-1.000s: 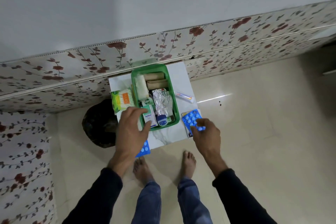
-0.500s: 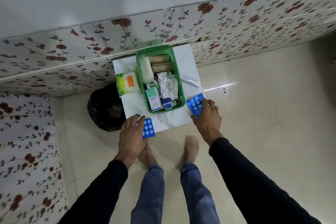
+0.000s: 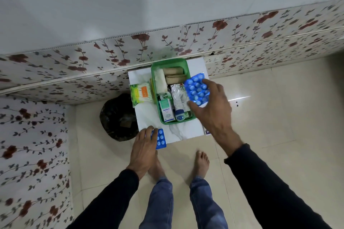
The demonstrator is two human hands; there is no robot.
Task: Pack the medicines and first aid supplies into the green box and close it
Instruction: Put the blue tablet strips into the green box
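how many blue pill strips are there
2. One blue pill strip is held by the right hand over the green box; the other lies under the left hand. More may be hidden.

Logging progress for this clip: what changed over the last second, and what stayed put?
The right hand lifted its blue blister pack off the table's right edge and carried it over the green box. The left hand left the box and now rests on the second blister pack. Box contents and the cotton swab pack are unchanged.

A black bag (image 3: 117, 117) is slumping on the cream floor (image 3: 270, 117) just beside the white marbled desk (image 3: 178, 132) — flowered panels (image 3: 65, 69) are running along the wall behind.
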